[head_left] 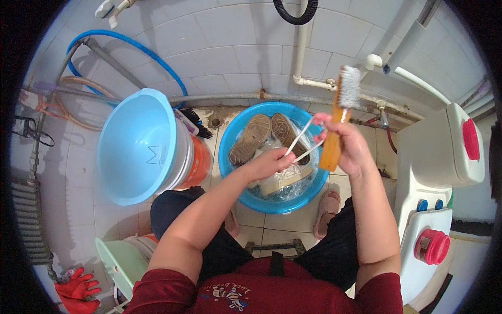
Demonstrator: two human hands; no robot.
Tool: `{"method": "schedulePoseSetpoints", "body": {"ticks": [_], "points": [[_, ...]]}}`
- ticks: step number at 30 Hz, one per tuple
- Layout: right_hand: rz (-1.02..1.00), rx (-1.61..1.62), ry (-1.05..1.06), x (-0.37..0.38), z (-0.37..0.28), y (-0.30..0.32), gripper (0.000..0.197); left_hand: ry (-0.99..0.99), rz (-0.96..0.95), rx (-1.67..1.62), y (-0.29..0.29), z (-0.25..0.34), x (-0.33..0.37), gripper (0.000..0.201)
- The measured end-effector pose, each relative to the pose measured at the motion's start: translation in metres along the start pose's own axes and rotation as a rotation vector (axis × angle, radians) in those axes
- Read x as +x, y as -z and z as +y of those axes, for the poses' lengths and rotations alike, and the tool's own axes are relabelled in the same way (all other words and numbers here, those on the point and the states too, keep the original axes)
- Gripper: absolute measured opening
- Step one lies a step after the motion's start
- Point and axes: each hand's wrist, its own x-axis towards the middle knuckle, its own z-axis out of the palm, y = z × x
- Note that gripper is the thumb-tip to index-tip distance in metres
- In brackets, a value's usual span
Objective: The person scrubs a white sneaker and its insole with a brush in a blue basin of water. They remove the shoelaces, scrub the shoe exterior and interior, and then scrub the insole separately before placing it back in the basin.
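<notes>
From the head view, the person's right hand (346, 137) is closed round a long amber-handled brush with stubby white bristles (331, 152), bristles up — perhaps tucked against the palm to free the fingertips, which pinch one end of a loop of thin white lace (300, 136). The left hand (269, 163), fingers curled shut, grips the other end, so the strands run fairly straight between them. Below, in the round, glossy blue plastic basin (285, 207), two brown, grooved shoe soles (251, 138) face up in sudsy water, beside a pale, soft-looking wet shoe (285, 180); whether the lace joins it I cannot tell. The basin sits between the feet in pink slippers (328, 208) — presumably for easy reach — on smooth, square cream floor tiles (277, 235).
</notes>
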Motion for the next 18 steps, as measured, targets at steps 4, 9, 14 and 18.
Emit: {"method": "schedulePoseSetpoints", "body": {"ticks": [4, 9, 14, 18], "points": [[0.191, 0.024, 0.156, 0.000, -0.017, 0.018, 0.025, -0.099, 0.179, 0.434, 0.013, -0.046, -0.002, 0.025], [0.177, -0.352, -0.012, -0.002, 0.001, 0.015, 0.023, 0.186, 0.547, -0.200, 0.026, -0.063, 0.007, 0.025], [0.106, -0.621, -0.203, 0.014, 0.058, 0.021, 0.027, 0.245, 0.259, 0.239, 0.027, -0.064, 0.007, 0.038], [0.056, -0.636, -0.327, 0.027, 0.071, 0.033, 0.029, 0.484, 0.411, 0.676, 0.062, -0.145, 0.028, 0.078]]}}
